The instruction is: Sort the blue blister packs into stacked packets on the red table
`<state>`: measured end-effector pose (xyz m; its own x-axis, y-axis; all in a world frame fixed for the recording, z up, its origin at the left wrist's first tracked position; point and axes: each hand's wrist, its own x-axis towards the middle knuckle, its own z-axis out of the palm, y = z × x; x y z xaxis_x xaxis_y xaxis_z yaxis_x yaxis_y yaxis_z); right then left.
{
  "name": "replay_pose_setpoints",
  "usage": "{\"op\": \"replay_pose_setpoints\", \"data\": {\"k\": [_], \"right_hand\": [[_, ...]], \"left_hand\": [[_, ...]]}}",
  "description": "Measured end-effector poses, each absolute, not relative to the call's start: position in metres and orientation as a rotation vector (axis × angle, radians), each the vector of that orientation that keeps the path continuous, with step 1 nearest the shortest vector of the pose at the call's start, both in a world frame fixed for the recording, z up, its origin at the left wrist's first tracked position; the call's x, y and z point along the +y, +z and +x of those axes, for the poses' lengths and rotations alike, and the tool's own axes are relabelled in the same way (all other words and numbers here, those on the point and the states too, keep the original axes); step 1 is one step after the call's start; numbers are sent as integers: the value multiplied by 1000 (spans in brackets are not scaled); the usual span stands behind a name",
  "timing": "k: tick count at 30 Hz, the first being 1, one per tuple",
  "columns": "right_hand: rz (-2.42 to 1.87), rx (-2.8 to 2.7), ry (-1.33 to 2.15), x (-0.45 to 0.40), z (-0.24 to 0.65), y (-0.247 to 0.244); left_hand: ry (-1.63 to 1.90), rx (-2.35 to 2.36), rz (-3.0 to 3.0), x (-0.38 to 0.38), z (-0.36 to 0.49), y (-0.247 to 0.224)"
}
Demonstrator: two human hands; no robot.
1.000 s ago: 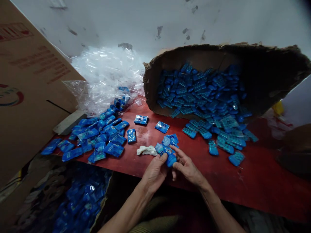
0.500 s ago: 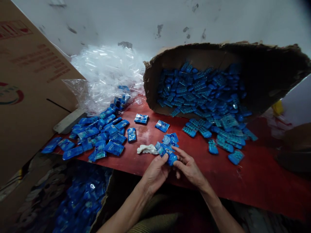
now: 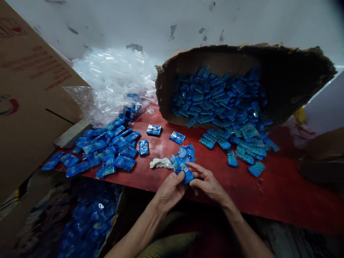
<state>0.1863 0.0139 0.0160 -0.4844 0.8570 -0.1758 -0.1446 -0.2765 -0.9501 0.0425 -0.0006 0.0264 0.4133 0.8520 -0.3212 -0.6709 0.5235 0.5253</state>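
Near the front edge of the red table, my left hand (image 3: 170,190) grips a small blue packet (image 3: 186,175) with its thumb on top. My right hand (image 3: 209,185) pinches the packet's right side between thumb and fingers. A pale barcode label shows on its upper face. Just beyond the fingers lie several loose blue cards (image 3: 188,152), partly overlapping. A crumpled white cloth (image 3: 161,163) is left of the packet. Farther back rest a flat blue card (image 3: 177,137), a shiny blue packet (image 3: 154,130) and another packet (image 3: 143,147) with a barcode.
A torn cardboard box (image 3: 168,68) on its side spills blue blister-like packs (image 3: 247,150) onto the table (image 3: 268,193). On the left are a heap of wrapped blue packets (image 3: 107,147), clear plastic sleeves (image 3: 115,71) and a large carton (image 3: 32,89). Below sits a container of blue packets (image 3: 88,218).
The packet has been tilted in my hands, and its barcode label now faces up more clearly. My hands stay almost in place while the view shifts slightly.
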Motion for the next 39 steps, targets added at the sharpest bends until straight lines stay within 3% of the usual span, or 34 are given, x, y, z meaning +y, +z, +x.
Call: {"op": "replay_pose_setpoints", "data": {"k": [11,17,22,39], "right_hand": [[-1002,-1230,1731,9,181,6],[-942,-1173,1871,7,181,14],[-1008,-1175,1730,1,176,8],[-958,-1215,1813,1,172,7]], "left_hand": [[1024,707,381,-6,53,32],[947,711,344,-7,45,34],[1011,808,345,-9,52,34],[1048,695,373,-13,46,26]]}}
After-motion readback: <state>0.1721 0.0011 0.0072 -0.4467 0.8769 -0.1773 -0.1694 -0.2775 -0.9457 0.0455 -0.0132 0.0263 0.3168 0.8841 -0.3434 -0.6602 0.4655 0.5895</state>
